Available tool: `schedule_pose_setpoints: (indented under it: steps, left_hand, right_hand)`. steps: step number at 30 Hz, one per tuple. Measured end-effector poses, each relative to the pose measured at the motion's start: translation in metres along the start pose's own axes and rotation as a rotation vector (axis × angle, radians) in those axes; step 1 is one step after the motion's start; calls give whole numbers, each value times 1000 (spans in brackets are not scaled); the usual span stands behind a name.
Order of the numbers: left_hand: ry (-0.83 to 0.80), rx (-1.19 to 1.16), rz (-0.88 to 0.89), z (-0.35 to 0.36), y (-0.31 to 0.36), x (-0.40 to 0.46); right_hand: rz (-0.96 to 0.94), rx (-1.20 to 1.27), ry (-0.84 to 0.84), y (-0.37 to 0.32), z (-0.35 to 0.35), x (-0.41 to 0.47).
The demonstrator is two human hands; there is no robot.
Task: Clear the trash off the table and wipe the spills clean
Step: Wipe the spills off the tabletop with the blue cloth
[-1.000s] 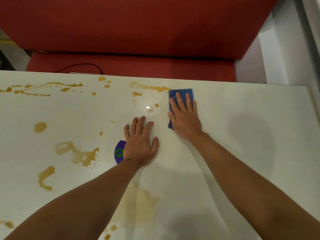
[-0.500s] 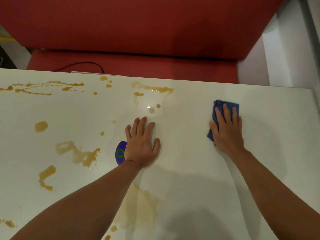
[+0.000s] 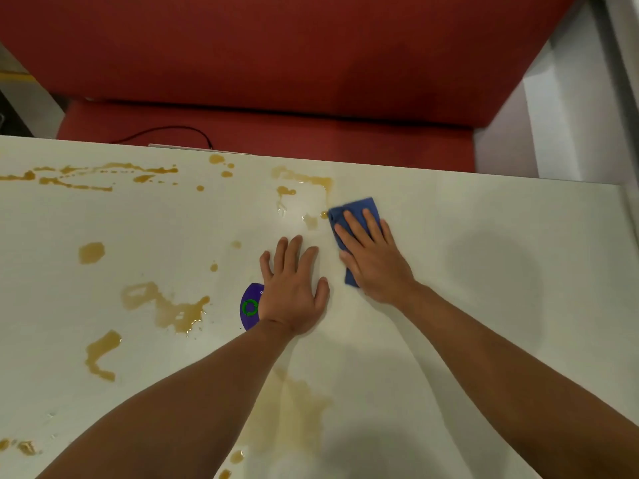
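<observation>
I note the right hand [image 3: 371, 257] laid flat on a folded blue cloth [image 3: 352, 216], fingers straight and close together, pressing it to the white table [image 3: 518, 305] right of centre toward the far edge. The cloth's far left corner touches a small amber drop, just beside the smeared spill [image 3: 304, 183] along the far edge. The left hand [image 3: 294, 292] lies palm down on the tabletop just left of the right one, fingers straight and slightly spread, holding nothing. Its heel and wrist cover part of a purple round sticker [image 3: 249, 307] bearing a green arrow ring.

Further amber puddles [image 3: 169, 305] stand on the left half of the table, with a streaked line near the far left edge and a pale wide stain [image 3: 294, 409] between my forearms at the near side. Beyond the table I record a red sofa [image 3: 294, 63] with a black cable [image 3: 173, 131] on its seat.
</observation>
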State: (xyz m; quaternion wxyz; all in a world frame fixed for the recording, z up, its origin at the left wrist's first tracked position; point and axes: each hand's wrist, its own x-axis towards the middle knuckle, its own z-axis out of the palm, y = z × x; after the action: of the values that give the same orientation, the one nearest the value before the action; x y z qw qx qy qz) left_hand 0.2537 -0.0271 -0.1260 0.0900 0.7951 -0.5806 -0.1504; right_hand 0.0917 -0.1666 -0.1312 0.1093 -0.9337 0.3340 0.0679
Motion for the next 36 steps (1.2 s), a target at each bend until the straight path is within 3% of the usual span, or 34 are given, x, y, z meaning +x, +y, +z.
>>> schedule_pose_setpoints:
  steps: [4,7,10,14,18,23,26,28,32,36]
  left_hand:
    - [-8,-8,4,0,-1,0]
    - [-28,-19,12,-2,-1,0]
    - [-56,-6,19,-2,-2,0]
    - [-83,-13,40,-7,-4,-2]
    - [-116,-86,54,-15,-10,-3]
    - [-41,-425,142,-42,-49,-3]
    - [122,-301,259,-64,-111,11]
    - [191,-176,246,-80,-156,28]
    - [109,-17,93,-102,-218,49]
    - [106,21,126,-94,-227,51]
  right_hand:
    - [-7,9,-16,26,9,-78]
    - [125,69,-22,65,-1,-104]
    - [371,93,-20,78,-11,-73]
    - [620,97,17,39,-13,-15]
    - [479,96,17,-17,-4,-11]
    - [348,160,0,-61,22,-76]
    - [339,163,19,-81,39,-136]
    - [350,164,13,-86,44,-163]
    - [407,196,1,-84,37,-158]
    - [480,162,0,-71,19,-102]
